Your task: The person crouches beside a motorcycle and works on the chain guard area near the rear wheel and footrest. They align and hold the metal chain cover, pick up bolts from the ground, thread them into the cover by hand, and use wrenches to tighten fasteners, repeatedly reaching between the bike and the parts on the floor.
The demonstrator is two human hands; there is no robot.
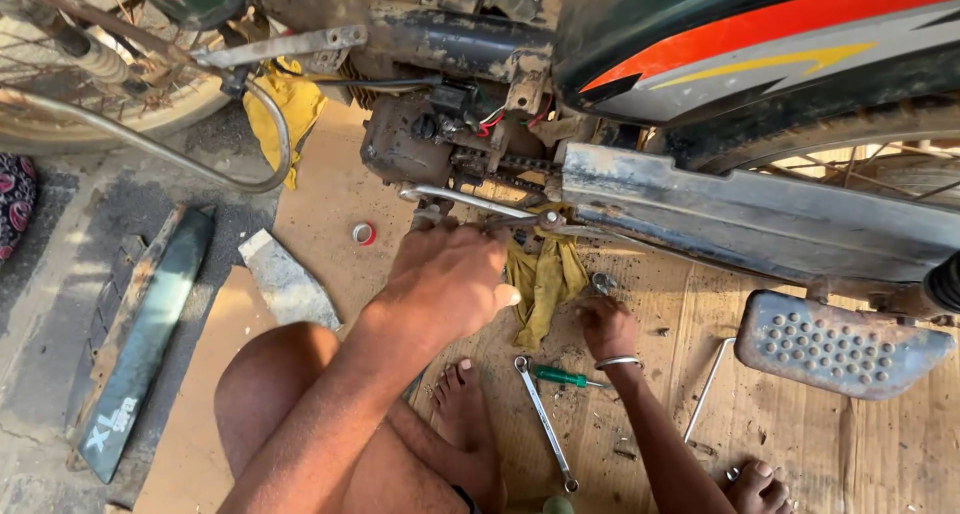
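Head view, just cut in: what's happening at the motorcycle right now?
A person sits barefoot on cardboard beside a dirty motorcycle. The left hand is closed around a metal lever under the engine. The right hand, with a bangle at the wrist, rests on the ground by a yellow rag. A combination wrench and green-handled screwdriver lie between the feet.

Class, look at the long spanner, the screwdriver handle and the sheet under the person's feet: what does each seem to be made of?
Spanner: bright metal, likely plated steel, by its silvery sheen. Screwdriver handle: green, smooth and glossy, probably plastic. Sheet: brown, ribbed and matt, seemingly corrugated cardboard, dirtied.
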